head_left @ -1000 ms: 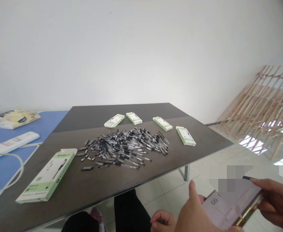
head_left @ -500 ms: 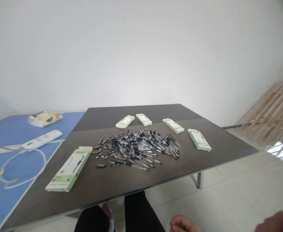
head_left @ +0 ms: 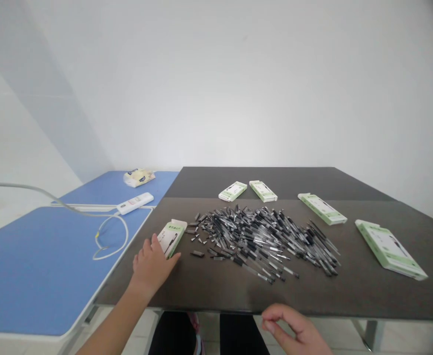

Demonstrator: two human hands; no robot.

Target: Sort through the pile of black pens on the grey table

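My left hand (head_left: 153,265) lies over the near end of a green and white pen box (head_left: 171,238) at the left of the dark table, its fingers spread and thumb out past the box's right side. The hand covers the box's lower part. My right hand (head_left: 294,328) is at the table's front edge, index finger and thumb curled together, with nothing visible between them. A broad heap of black and clear pens (head_left: 253,231), mixed with loose caps and small parts, spreads over the middle of the table.
Several more pen boxes lie around the heap: two at the back (head_left: 233,191) (head_left: 263,191), one at back right (head_left: 322,209), one at right (head_left: 391,249). On the blue table (head_left: 64,276) are a white power strip (head_left: 135,202), its cable (head_left: 126,236) and a yellow package (head_left: 138,177).
The view has turned left and the table sits further right. My left hand has come into view, onto the left box. My right hand has risen to the table's edge.
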